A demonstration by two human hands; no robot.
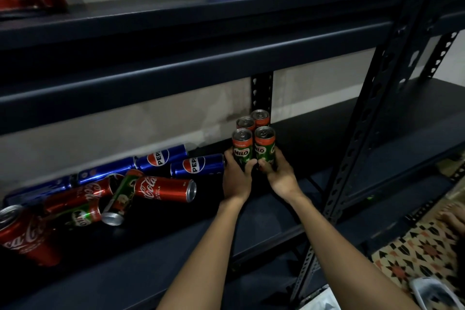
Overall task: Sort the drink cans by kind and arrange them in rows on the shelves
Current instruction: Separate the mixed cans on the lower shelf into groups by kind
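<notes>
Both hands at the upright block of four green-and-orange Milo cans: left hand (pixel 236 178) in a closed grip on front-left Milo can (pixel 242 147), right hand (pixel 278 176) wrapping front-right Milo can (pixel 264 145), squaring the rows on the dark metal shelf (pixel 327 133). Next step likely fetches a Milo from the toppled mixed cans (pixel 120 184) lying left. Open shelf right; upright post (pixel 261 90) just behind.

Glossy printed metal is showing on the Milo cans (pixel 253 151), their bare silvery lids shining, while beneath them the dark shelf (pixel 327 138) is looking matt, painted and smooth.
</notes>
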